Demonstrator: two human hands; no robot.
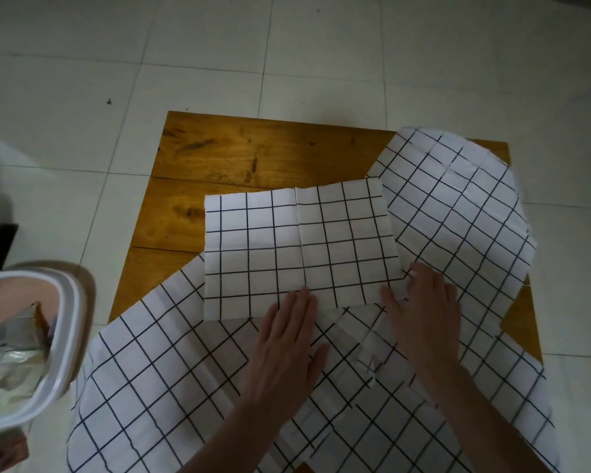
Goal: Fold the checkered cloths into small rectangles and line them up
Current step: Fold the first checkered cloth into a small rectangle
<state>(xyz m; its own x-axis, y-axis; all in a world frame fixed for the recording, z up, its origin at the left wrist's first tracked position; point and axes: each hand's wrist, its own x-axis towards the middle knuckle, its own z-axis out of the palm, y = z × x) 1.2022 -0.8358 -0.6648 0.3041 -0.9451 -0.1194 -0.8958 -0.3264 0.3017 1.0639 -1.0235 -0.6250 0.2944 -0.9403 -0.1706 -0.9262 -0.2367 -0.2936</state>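
Note:
A white cloth with a black grid, folded into a rectangle (297,247), lies in the middle of a wooden table (239,151). Under it spread larger unfolded checkered cloths, one toward the near left (144,380) and one draped over the right edge (458,213). My left hand (287,339) rests flat, fingers together, on the near edge of the folded rectangle and the cloth below. My right hand (423,308) presses at the rectangle's near right corner, fingers curled slightly into bunched fabric there; whether it pinches the cloth is unclear.
A white-rimmed container (58,336) with bags inside stands at the left, close to the table's near left corner. Pale floor tiles (219,56) surround the low table. The table's far left part shows bare wood.

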